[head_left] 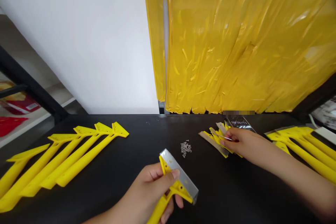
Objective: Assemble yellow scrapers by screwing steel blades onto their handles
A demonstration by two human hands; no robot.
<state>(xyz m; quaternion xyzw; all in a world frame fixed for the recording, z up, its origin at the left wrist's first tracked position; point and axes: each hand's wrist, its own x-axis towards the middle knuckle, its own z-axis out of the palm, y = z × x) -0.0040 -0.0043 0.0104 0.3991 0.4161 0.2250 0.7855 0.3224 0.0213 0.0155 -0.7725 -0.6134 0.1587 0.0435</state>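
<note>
Head view: scraper in left hand, right hand apart at the pile

Left hand (153,185) is clamped on a scraper (181,170), thumb on its metal plate. The plate's long axis slants from far left to near right; the handle runs toward the person. Right hand (237,141), well apart, pinches a thin metal piece (226,137), kind unclear, over the pile (214,144) near the tabletop's (147,147) far edge. The pile lies beyond and right of the scraper; the right hand is nearer to it. Small metal parts (186,148) lie between, just beyond the plate. Yellow handles (88,154) line the tabletop's left side.
</note>
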